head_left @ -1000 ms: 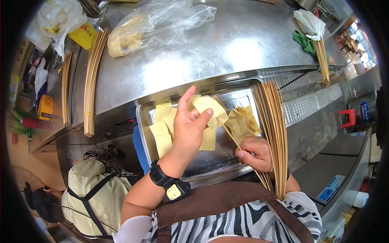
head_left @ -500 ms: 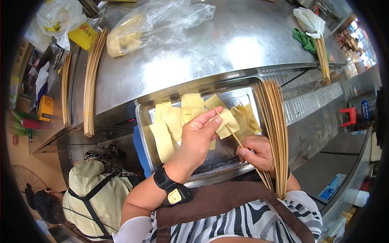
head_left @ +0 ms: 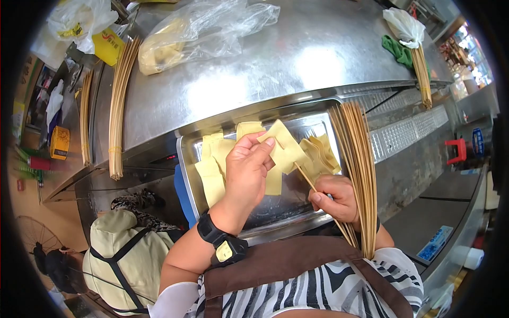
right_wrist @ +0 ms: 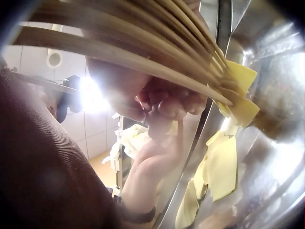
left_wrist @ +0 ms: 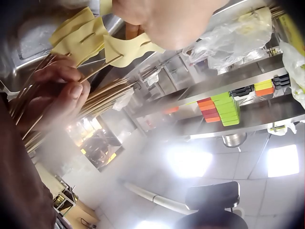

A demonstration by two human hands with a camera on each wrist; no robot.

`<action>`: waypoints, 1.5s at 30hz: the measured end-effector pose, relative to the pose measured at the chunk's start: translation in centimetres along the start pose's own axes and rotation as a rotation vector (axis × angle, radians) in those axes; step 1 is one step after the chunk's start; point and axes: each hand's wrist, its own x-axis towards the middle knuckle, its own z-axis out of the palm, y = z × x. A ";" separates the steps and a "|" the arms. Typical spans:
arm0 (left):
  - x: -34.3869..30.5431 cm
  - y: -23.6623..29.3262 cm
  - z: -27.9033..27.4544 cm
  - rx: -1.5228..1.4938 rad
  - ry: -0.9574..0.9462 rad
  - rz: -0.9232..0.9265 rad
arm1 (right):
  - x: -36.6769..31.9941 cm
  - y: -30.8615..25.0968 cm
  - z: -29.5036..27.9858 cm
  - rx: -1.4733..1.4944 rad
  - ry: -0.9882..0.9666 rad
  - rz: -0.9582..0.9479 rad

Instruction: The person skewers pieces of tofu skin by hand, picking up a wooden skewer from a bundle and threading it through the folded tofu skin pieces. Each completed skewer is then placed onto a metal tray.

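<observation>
In the head view the left hand pinches a thin yellow sheet between thumb and fingers above the metal tray. The right hand grips one wooden skewer, whose tip meets the sheet's lower right part. A bundle of skewers stands along the right forearm, partly hiding it. In the left wrist view the sheet shows the skewer tip at its edge, with folded sheets behind. More yellow sheets lie at the tray's left side, and a wavy stack at its right.
A steel table spans the back, with a clear plastic bag of yellow food on it. Skewer bundles lie at the left and right. Another person is at the lower left; a red stool stands at the right.
The left hand first moved down to the skewer tip with a sheet, then drew back up and left. It now holds a sheet stretched out from the tip. The right hand has barely moved.
</observation>
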 end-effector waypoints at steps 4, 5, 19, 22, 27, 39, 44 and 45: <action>-0.1 -0.1 -0.8 0.103 -0.066 -0.011 | 0.0 0.2 0.1 0.000 0.024 -0.002; -0.3 -0.2 -0.7 0.104 -0.066 -0.013 | 0.0 0.2 0.1 0.001 0.025 0.000; -2.6 -0.9 1.9 0.141 -0.233 -0.192 | -0.4 0.3 -0.2 0.047 0.095 -0.003; -2.4 -1.2 1.6 0.145 -0.272 -0.179 | -0.5 0.4 -0.3 0.026 0.089 0.006; -2.1 -1.8 1.1 0.126 -0.262 -0.236 | -0.2 0.0 0.0 -0.022 0.251 -0.032; -1.5 -2.9 1.6 0.058 -0.206 -0.298 | 0.7 -0.7 -1.0 -0.183 0.312 -0.220; 0.4 -4.1 1.1 0.166 -0.245 -0.319 | 0.9 -1.5 -1.7 -0.203 0.164 -0.438; 0.7 -4.3 1.1 0.179 -0.248 -0.329 | 0.9 -1.1 -1.5 -0.087 0.153 -0.471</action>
